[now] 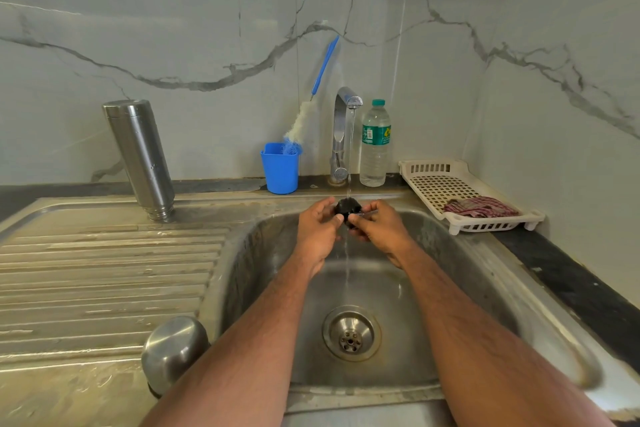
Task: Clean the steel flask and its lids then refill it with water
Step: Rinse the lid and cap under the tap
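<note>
Black plastic, small and knobbly: that is the inner stopper lid (348,210) I have under the thin stream of water (349,149) from the curved chrome tap (343,135), over the stainless steel sink basin (450,253). My left hand (317,232) cups it from one side, fingers curled round it, and my right hand (379,230) pinches it from the other, thumb on its near face. To do this rinse well, I judge I should turn the stopper slowly in the flow so water reaches its grooves and threads, rub with my thumbs, and keep it low over the basin so a slip drops it into the sink and not on the floor. The tall brushed-steel flask body (140,156) stands mouth-down on the ribbed steel draining board (104,270), leaning slightly, and the domed steel outer cap (175,350) rests on the same board's near edge. The blue-handled white bottle brush (304,114) waits in the blue plastic cup (280,168); refilling looks some way off.
</note>
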The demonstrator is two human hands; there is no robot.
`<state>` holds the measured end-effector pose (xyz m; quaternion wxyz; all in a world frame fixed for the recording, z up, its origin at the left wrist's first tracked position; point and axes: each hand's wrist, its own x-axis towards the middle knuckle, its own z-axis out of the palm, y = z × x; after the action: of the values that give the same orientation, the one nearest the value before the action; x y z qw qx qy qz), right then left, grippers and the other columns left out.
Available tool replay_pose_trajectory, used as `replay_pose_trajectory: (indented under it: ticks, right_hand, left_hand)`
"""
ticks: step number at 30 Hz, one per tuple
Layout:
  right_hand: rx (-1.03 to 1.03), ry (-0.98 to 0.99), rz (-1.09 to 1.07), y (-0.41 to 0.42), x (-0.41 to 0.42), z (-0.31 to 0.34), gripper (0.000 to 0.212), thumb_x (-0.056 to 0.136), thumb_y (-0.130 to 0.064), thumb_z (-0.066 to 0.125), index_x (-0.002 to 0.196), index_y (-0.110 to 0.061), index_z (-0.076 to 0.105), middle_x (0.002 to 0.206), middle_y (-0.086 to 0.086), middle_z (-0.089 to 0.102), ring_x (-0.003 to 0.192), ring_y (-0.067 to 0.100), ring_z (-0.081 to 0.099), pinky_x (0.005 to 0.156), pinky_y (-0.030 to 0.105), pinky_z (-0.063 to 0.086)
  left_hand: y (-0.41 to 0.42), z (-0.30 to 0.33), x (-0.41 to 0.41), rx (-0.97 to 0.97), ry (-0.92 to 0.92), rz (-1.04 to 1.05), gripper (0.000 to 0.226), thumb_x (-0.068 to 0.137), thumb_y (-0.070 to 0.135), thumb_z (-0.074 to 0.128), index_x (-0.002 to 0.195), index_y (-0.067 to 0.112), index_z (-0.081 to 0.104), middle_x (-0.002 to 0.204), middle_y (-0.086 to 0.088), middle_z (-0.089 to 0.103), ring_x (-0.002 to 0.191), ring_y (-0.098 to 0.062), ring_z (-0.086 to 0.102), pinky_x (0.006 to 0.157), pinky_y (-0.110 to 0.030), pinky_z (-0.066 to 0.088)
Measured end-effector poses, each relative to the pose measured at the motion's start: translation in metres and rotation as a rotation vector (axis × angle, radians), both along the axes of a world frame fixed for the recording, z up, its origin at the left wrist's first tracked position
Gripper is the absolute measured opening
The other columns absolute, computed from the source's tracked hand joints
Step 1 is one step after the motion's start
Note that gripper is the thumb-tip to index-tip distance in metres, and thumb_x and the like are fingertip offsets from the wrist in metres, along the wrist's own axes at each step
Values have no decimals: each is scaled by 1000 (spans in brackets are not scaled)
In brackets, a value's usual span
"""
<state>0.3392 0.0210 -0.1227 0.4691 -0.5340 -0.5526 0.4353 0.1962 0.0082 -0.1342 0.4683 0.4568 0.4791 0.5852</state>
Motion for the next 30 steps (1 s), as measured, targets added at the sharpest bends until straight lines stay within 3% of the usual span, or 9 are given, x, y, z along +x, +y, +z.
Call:
replay_pose_trajectory:
  ticks: [3, 6, 8, 12, 16, 21, 26, 30]
  right_hand:
    - [-24, -38, 54, -1, 1, -3, 54, 84, 5, 74, 125, -16, 47, 121, 13, 62, 105, 24, 67, 79, 33, 62]
    - [-4, -49, 90, 0, 0, -5, 56, 82, 9, 73, 125, -21, 53, 128, 12, 61, 111, 23, 65, 92, 45, 60]
    - [15, -48, 103, 0, -2, -5, 58, 83, 12, 70, 129, -20, 55, 132, 12, 61, 116, 22, 62, 94, 42, 59]
    - [42, -91, 107, 0, -1, -4, 59, 84, 14, 67, 132, -18, 55, 132, 10, 61, 118, 21, 60, 88, 30, 58]
    - [78, -173, 128, 0, -1, -5, 59, 84, 4, 74, 133, -21, 55, 128, 6, 64, 117, 20, 61, 103, 39, 52]
    - [200, -320, 164, 0, -5, -5, 57, 87, -5, 73, 136, -28, 56, 125, -1, 65, 114, 17, 62, 98, 42, 55]
    - [242, -262, 180, -2, -9, -2, 55, 84, -3, 77, 130, -28, 61, 121, -4, 67, 115, 15, 63, 97, 42, 57]
    - [221, -129, 141, -5, -9, -1, 52, 83, 0, 78, 129, -20, 62, 115, -1, 67, 109, 18, 67, 86, 40, 62]
  left_hand:
    - [-1, 1, 0, 32, 33, 6, 49, 94, -5, 63, 138, 18, 59, 131, 0, 66, 115, -15, 65, 81, -30, 59]
    - [0, -2, 0, 34, 56, 18, 52, 91, -4, 69, 138, 15, 58, 129, -4, 67, 115, -16, 66, 96, -38, 59]
    - [1, -3, 0, 23, 74, 22, 51, 91, 0, 70, 138, 15, 58, 127, -3, 68, 115, -17, 66, 102, -43, 55]
    - [-1, -3, 2, 39, 90, -10, 35, 92, -1, 69, 118, 24, 66, 113, 3, 73, 104, -10, 68, 103, -39, 54]
    - [-1, -5, 5, 57, 167, -32, 41, 93, 6, 70, 133, 12, 64, 121, -1, 72, 111, -11, 67, 104, -39, 54]
    - [-2, 0, 5, 124, 267, 8, 32, 96, 11, 68, 128, 15, 69, 115, -1, 74, 107, -10, 68, 96, -26, 56]
    - [2, -1, 5, 95, 170, 13, 22, 96, 14, 69, 117, 18, 75, 105, 3, 78, 102, -12, 72, 91, -32, 59]
    - [2, 1, 6, 35, 73, 41, 15, 97, 19, 68, 110, 16, 75, 97, 0, 79, 95, -15, 74, 80, -29, 61]
